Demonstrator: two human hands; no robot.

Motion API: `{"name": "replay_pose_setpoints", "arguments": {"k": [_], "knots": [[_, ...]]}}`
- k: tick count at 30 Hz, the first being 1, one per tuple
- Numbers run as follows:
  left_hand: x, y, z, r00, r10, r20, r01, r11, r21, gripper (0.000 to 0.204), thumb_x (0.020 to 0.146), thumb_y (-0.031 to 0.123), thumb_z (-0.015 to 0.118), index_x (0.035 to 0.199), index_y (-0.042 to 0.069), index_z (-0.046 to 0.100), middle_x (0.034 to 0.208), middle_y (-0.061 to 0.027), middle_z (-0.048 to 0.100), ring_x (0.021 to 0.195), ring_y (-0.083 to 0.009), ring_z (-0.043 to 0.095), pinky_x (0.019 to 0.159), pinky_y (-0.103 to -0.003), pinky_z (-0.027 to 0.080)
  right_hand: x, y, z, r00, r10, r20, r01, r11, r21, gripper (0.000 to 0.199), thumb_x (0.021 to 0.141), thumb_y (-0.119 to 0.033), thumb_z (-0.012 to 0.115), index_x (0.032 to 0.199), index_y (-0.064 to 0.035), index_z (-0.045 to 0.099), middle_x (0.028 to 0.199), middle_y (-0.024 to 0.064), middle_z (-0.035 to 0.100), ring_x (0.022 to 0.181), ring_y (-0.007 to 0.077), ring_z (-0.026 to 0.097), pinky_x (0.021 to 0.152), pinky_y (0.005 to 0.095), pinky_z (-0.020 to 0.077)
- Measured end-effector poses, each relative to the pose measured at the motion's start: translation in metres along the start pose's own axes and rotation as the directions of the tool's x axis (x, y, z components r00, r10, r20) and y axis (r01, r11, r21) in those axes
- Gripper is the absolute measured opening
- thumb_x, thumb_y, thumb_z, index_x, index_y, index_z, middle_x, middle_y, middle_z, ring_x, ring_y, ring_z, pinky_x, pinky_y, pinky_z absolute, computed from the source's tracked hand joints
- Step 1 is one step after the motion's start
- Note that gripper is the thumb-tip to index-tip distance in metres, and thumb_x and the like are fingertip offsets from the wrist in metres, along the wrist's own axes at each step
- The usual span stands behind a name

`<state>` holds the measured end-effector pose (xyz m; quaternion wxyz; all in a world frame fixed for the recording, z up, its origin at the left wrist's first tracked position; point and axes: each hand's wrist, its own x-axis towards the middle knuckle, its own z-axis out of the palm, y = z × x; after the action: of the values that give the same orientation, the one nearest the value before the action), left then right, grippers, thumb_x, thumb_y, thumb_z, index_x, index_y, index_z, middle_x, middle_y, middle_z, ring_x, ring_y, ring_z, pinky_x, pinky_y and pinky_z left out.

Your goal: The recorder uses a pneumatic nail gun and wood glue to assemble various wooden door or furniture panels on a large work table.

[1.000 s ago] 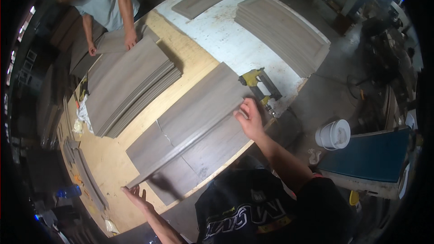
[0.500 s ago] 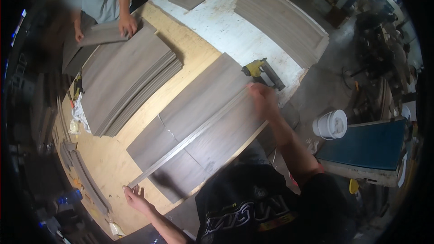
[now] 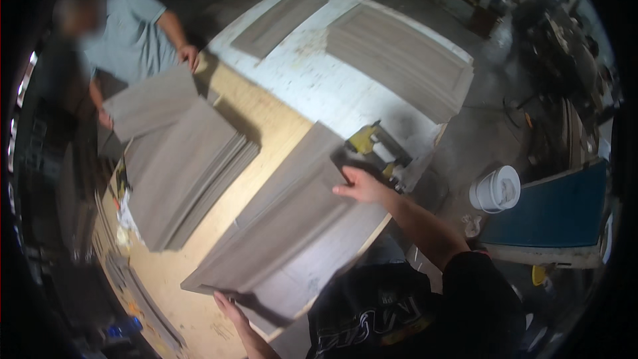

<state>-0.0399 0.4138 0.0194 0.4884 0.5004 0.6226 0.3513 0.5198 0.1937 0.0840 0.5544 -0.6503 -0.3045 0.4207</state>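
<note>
A grey-brown wood panel with a raised border lies tilted between my two hands. My left hand is closed at its near-left end. At its far-right end my right hand grips the edge, thumb and fingers bent. Under the held panel, partly covered, is a flat sheet of the same grey-brown colour on the table. Just beyond my right hand lies a yellow-and-black nail gun.
Across the wooden table, a co-worker holds another panel over a stack of panels. More panels lie on the white tabletop section. A white bucket stands at right. Narrow strips line the left edge.
The panel in my hands has turned from edge-on to show its broad face. The co-worker's panel has swung to show more of its face. The whole view has shifted.
</note>
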Motion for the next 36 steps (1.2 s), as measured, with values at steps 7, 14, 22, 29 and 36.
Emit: {"name": "replay_pose_setpoints", "arguments": {"k": [7, 14, 22, 29, 36], "knots": [[-0.006, 0.100, 0.116, 0.930, -0.170, 0.325, 0.128, 0.981, 0.147, 0.053, 0.107, 0.046, 0.053, 0.131, -0.001, 0.058, 0.128, -0.0119, 0.062, 0.118, -0.0237, 0.059, 0.103, -0.039, 0.045, -0.108, 0.051, -0.173, 0.852, 0.521, -0.061, -0.278, 0.548, 0.789, 0.046, 0.101, -0.015, 0.065, 0.144, -0.0039, 0.055, 0.127, 0.0090, 0.067, 0.113, 0.0162, 0.065, 0.095, 0.0321, 0.0532], [-0.060, 0.296, 0.449, 0.582, 0.152, 0.799, 0.552, 0.647, -0.525, 0.072, 0.104, 0.057, 0.045, 0.152, 0.004, 0.043, 0.150, -0.0152, 0.054, 0.139, -0.0333, 0.051, 0.115, -0.052, 0.041, -0.193, 0.044, -0.298, 0.773, 0.137, -0.619, 0.422, 0.618, 0.664, 0.022, 0.102, -0.022, 0.061, 0.118, -0.0074, 0.066, 0.102, 0.0053, 0.070, 0.094, 0.0159, 0.069, 0.081, 0.0313, 0.0563], [-0.174, 0.335, 0.747, 0.382, -0.152, 0.911, 0.558, 0.824, -0.096, 0.047, 0.105, 0.027, 0.056, 0.144, 0.004, 0.045, 0.138, -0.0118, 0.052, 0.105, -0.0217, 0.060, 0.076, -0.034, 0.054, -0.116, -0.031, -0.354, 0.556, 0.095, -0.826, 0.564, 0.687, 0.458, 0.020, 0.102, -0.023, 0.062, 0.116, -0.0098, 0.063, 0.098, 0.0028, 0.067, 0.090, 0.0155, 0.066, 0.077, 0.0323, 0.0545], [-0.176, 0.359, 0.780, 0.286, -0.320, 0.903, 0.425, 0.887, 0.180, 0.048, 0.108, 0.036, 0.052, 0.137, -0.002, 0.053, 0.119, -0.0103, 0.062, 0.092, -0.0242, 0.071, 0.080, -0.035, 0.060, -0.069, -0.046, -0.407, 0.437, 0.145, -0.888, 0.484, 0.794, 0.368, 0.024, 0.099, -0.028, 0.066, 0.115, -0.0087, 0.064, 0.101, 0.0033, 0.066, 0.093, 0.0168, 0.064, 0.083, 0.0339, 0.0519], [-0.161, 0.310, 0.661, 0.231, -0.318, 0.919, 0.134, 0.946, 0.294, 0.057, 0.111, 0.045, 0.045, 0.142, -0.003, 0.051, 0.132, -0.0172, 0.066, 0.103, -0.0244, 0.071, 0.083, -0.035, 0.060, -0.052, -0.016, -0.439, 0.159, 0.112, -0.981, 0.134, 0.982, 0.134, 0.064, 0.098, -0.029, 0.070, 0.151, -0.0037, 0.046, 0.134, 0.0120, 0.060, 0.115, 0.0233, 0.060, 0.096, 0.0360, 0.0494]]}}
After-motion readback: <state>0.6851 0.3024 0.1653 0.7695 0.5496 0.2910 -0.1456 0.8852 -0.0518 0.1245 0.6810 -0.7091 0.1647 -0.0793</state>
